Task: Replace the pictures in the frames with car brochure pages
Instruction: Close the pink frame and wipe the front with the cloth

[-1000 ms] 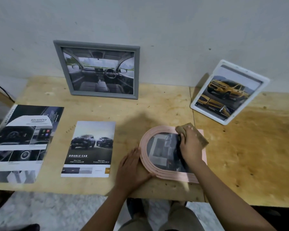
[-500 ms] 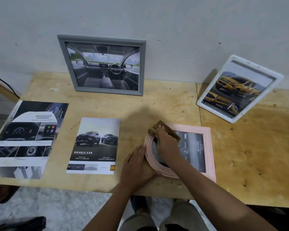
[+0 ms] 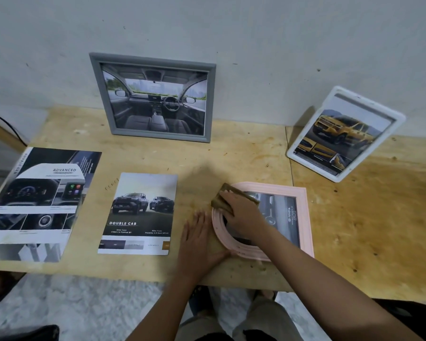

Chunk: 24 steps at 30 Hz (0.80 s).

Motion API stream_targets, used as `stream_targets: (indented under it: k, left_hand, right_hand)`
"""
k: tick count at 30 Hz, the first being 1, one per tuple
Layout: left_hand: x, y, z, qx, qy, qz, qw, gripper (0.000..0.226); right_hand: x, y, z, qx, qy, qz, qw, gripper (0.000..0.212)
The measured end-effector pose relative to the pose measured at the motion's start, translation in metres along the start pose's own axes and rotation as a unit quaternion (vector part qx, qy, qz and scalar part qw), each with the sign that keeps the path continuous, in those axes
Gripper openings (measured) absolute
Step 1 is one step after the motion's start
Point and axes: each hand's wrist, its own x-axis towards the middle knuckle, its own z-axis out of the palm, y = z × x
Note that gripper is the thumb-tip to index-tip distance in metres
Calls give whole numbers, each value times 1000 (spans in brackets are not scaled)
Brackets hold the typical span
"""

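Observation:
A pink frame [image 3: 303, 212] with one arched end lies flat on the wooden table [image 3: 244, 163], a grey Toyota brochure page showing under its glass. My right hand [image 3: 244, 212] presses a brown cloth [image 3: 223, 200] onto the frame's arched left end. Flat on the table, my left hand [image 3: 199, 242] has its fingers apart against the frame's left rim. A grey frame [image 3: 153, 59] with a car interior picture and a white frame [image 3: 340, 179] with a yellow car both lean on the wall.
Two loose brochure pages lie on the left: a "Double Cab" page [image 3: 139, 212] and a larger "Advanced" sheet [image 3: 40, 200]. A seam [image 3: 289, 156] splits the table just right of the middle. My knees show below the front edge.
My right hand has slid the cloth from the frame's right side to its arched left end, uncovering the Toyota page. The left hand stays at the rim.

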Motion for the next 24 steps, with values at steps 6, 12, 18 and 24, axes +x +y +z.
stream_targets:
  k: [6, 12, 18, 24]
  left_hand:
    - [1, -1, -1, 24, -28, -4, 999, 95]
    - [2, -4, 5, 69, -14, 16, 997, 87]
    - [4, -12, 2, 1, -36, 31, 999, 87]
    - [20, -31, -42, -251, -18, -32, 967, 44]
  right_hand:
    - [-1, 3, 11, -27, -20, -6, 999, 41]
    - [-24, -6, 19, 26, -17, -39, 999, 40]
    - [-39, -8, 22, 70, -35, -18, 997, 42]
    - [-42, -8, 22, 48, -13, -15, 999, 47]
